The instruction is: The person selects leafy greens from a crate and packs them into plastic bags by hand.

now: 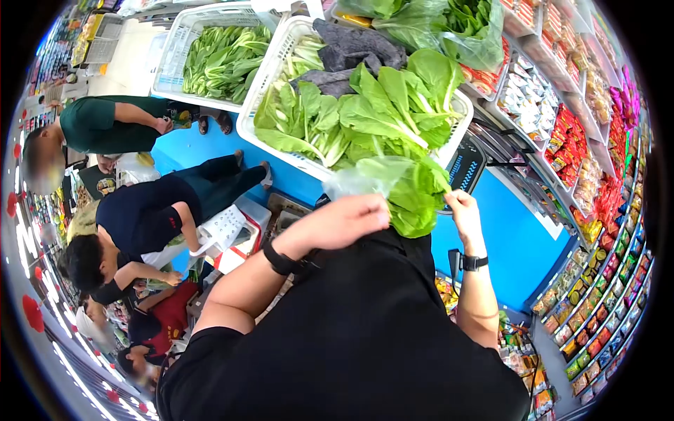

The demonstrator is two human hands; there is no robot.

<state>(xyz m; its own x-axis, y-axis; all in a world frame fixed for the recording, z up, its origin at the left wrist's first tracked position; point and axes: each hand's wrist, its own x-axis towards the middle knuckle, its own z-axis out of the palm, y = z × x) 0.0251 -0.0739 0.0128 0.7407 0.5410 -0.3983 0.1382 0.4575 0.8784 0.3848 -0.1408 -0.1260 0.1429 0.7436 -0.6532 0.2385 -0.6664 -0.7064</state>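
A bunch of leafy greens [415, 203] is between my hands, in front of my black shirt. A clear plastic bag [361, 175] is bunched beside the leaves, against my left hand [361, 216], whose fingers are curled closed at the bag's lower edge. Its fingertips are partly hidden. On the other side, my right hand [462, 207] pinches the edge of the bunch between thumb and fingers. Just beyond both hands, a white plastic basket [247, 126] holds more broad-leaved greens [379, 112] and a dark grey cloth [358, 49].
Another white basket [167, 67] of greens stands at the upper left. A black scale-like device [463, 168] sits right of the near basket. Packaged snacks [562, 140] fill bins along the right. Several people stand at the left, one [151, 217] holding a white perforated basket.
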